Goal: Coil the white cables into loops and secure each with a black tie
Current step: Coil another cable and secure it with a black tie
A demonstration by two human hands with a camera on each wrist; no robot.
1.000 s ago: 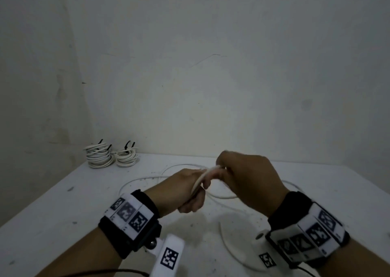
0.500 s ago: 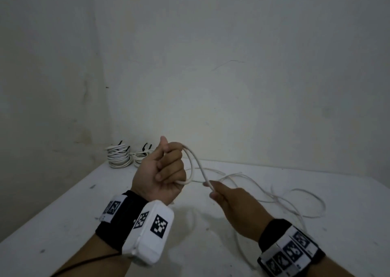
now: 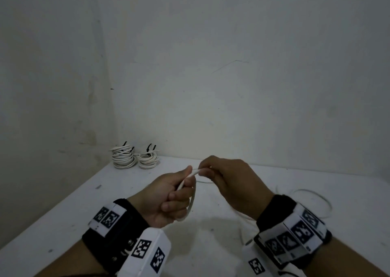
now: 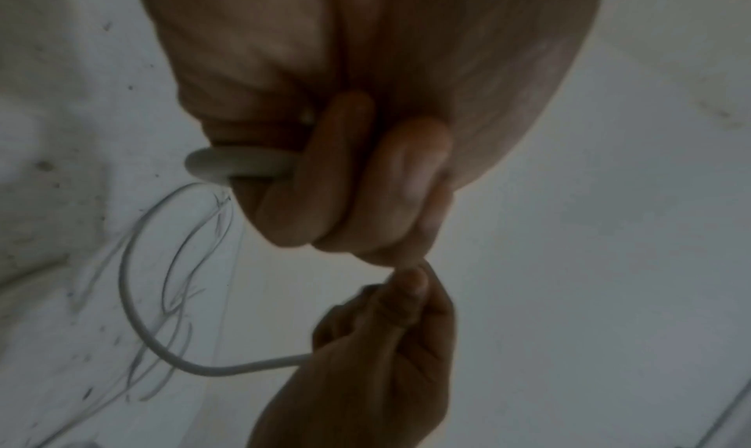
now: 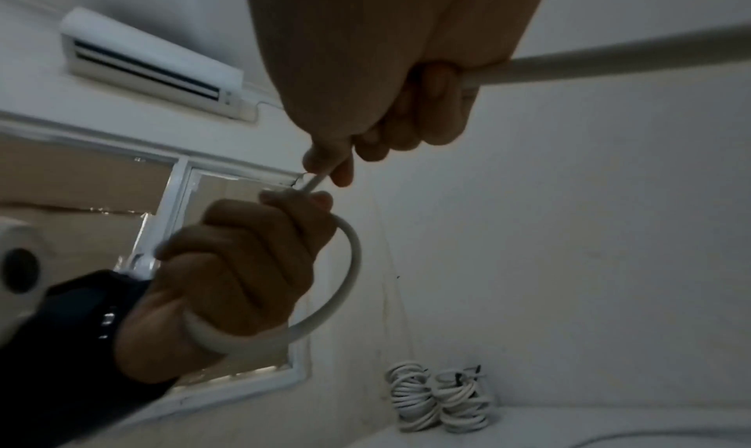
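left hand point(image 3: 171, 198) fisted round a white cable point(image 3: 191, 200) loop | right hand point(image 3: 230, 181) pinching that cable beside it, above mid desk point(image 3: 63, 213) | slack trails right | tied coils point(image 3: 134, 158) at far-left corner by wall

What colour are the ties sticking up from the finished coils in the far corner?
Black, on the white coils; clearest in the head view.
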